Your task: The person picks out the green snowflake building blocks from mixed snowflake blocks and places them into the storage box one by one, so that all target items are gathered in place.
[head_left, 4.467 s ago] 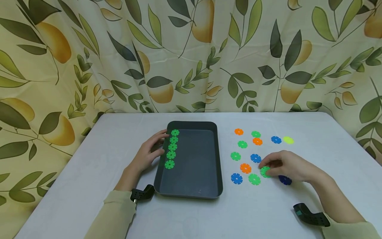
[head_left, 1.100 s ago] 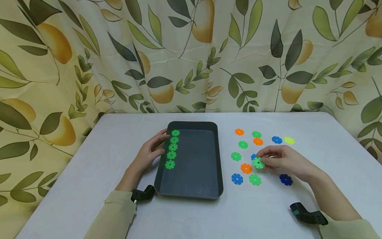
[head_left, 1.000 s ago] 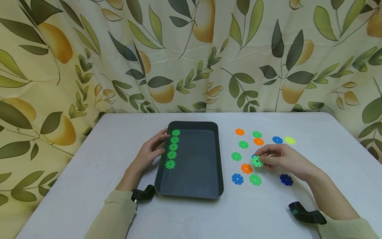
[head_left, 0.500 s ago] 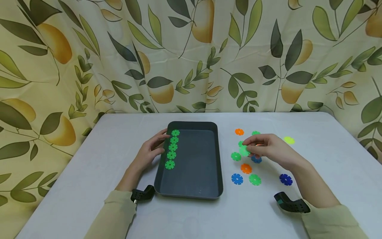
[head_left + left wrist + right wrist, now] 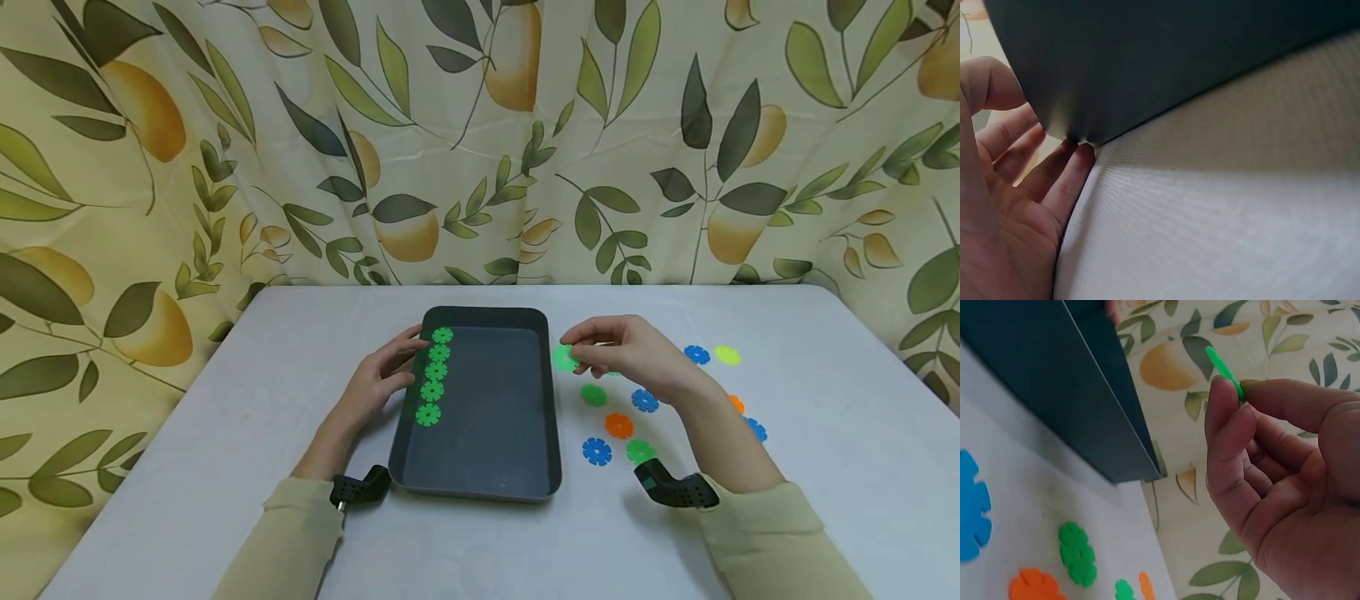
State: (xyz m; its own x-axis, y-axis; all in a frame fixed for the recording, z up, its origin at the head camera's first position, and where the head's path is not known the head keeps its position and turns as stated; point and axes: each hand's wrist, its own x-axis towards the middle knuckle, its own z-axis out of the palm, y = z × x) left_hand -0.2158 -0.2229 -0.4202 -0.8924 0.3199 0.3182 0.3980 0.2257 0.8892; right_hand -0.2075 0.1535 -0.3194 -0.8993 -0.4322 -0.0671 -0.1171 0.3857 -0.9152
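A dark grey tray (image 5: 551,392) lies on the white table, with a column of several green snowflake discs (image 5: 433,372) along its left inner edge. My left hand (image 5: 382,371) rests with straight fingers (image 5: 1063,178) against the tray's left wall (image 5: 1147,69). My right hand (image 5: 622,350) hovers just right of the tray's far right corner and pinches a green disc (image 5: 564,358) between thumb and forefinger; in the right wrist view the disc (image 5: 1225,370) stands edge-on above the tray wall (image 5: 1079,400).
Loose discs lie on the table right of the tray: green (image 5: 594,395), orange (image 5: 618,425), blue (image 5: 596,451), blue (image 5: 697,355), yellow-green (image 5: 726,355). A leaf-print curtain (image 5: 480,142) hangs behind the table. Black wrist cameras (image 5: 675,490) sit on both forearms.
My right hand picked a green disc from the loose group and carried it up and to the left, toward the tray's right edge. The left hand stayed on the tray.
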